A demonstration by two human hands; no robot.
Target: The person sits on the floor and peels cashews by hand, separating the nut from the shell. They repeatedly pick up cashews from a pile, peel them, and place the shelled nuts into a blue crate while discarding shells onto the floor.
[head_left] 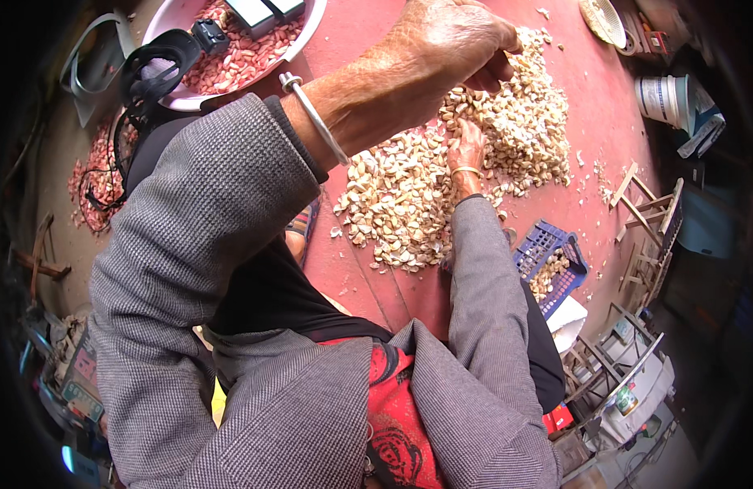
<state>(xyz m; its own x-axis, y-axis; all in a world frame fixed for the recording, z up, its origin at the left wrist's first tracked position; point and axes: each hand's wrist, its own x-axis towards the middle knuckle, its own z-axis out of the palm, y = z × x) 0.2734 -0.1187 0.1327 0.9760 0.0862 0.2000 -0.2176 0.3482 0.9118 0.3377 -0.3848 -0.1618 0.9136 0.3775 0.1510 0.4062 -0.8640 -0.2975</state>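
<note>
Resting on a heap of pale shelled nut kernels (442, 179) spread across the red floor (588, 106) for sorting, right hand (468, 151) fingers spread loose; left hand (458, 37) raised, fingers pinched, contents hidden.

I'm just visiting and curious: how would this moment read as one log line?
left hand: raised, fingers curled, contents hidden | right hand: resting in pale kernel pile | surface: red mat | nearby: blue basket, pink bowl

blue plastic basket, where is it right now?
In the head view, the blue plastic basket sits at right on the red floor, just right of the person's right sleeve, below the pale shell pile.
</note>
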